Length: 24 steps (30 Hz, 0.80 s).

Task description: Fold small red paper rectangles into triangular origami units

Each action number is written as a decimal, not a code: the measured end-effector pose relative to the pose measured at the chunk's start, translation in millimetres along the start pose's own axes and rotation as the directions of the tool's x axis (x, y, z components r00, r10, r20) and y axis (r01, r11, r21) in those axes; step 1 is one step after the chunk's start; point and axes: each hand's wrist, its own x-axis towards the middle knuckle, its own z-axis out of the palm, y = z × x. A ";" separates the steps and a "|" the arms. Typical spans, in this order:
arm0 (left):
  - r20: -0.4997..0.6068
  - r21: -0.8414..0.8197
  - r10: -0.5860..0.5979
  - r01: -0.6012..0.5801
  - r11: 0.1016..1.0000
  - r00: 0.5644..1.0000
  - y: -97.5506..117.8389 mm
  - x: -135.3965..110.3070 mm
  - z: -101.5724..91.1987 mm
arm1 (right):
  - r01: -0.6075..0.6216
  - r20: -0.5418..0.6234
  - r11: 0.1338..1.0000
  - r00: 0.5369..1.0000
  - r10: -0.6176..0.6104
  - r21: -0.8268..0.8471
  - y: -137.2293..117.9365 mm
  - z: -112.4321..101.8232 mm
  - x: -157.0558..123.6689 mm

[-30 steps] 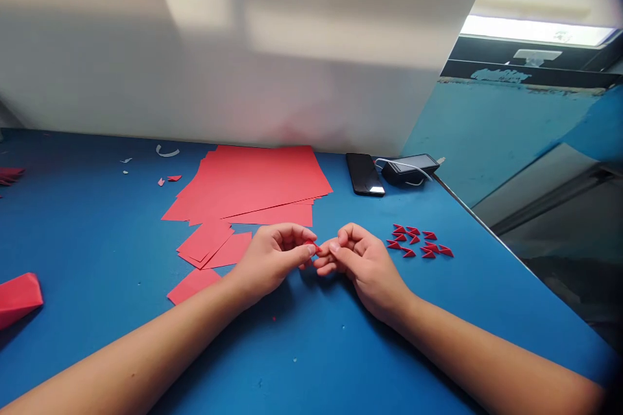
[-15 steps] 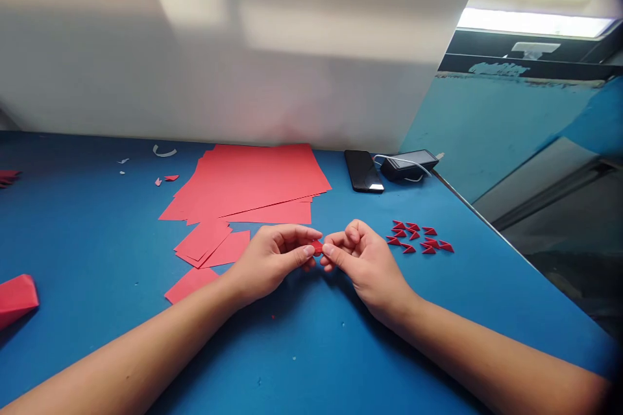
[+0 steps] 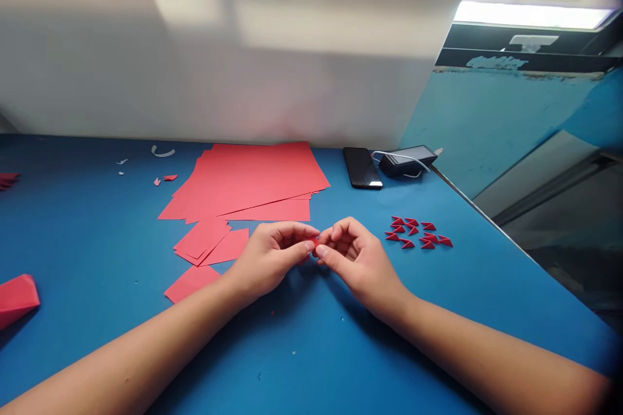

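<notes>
A small folded piece of red paper (image 3: 315,245) is pinched between both hands, mostly covered by the fingertips. My left hand (image 3: 272,256) closes on it from the left with thumb and fingers. From the right, my right hand (image 3: 363,266) grips its other side, thumb in front and index finger curled over. Small red rectangles of paper (image 3: 207,238) lie just left of my left hand, one partly under that forearm. To the right of my right hand, several small folded red triangles (image 3: 413,231) are grouped on the blue table (image 3: 302,369).
Large red sheets (image 3: 257,175) are stacked at the back, before a white board (image 3: 292,91). Right of them lie a black phone (image 3: 363,168) and a black device with a white cable (image 3: 409,161). Paper scraps (image 3: 163,152) and a red folded object (image 3: 19,300) are at left.
My right thumb and index finger have come in closer to the left fingertips, covering more of the red piece. The view has shifted very slightly.
</notes>
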 end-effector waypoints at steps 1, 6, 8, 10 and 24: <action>0.009 0.005 0.006 -0.006 1.000 1.000 -0.6 -0.3 0.1 | -0.002 -0.003 1.000 1.000 0.002 -0.017 -0.1 0.5 -0.2; -0.019 0.037 0.017 -0.017 0.999 1.000 -4.5 -1.0 0.6 | -0.039 -0.053 0.999 0.998 0.039 0.004 -0.8 0.6 1.4; -0.024 0.042 0.035 -0.034 0.999 0.999 -5.0 -0.8 0.5 | -0.042 -0.061 0.998 0.997 0.045 0.054 -1.0 -0.2 2.7; -0.010 0.046 0.032 -0.031 0.998 0.999 -4.2 -0.5 0.5 | -0.040 -0.070 0.995 0.996 0.046 0.091 -0.8 -0.8 3.6; -0.020 0.549 0.228 -0.179 0.816 0.974 -1.8 -9.5 11.7 | 0.045 -0.039 0.998 0.998 -0.047 -0.044 0.5 2.4 -1.3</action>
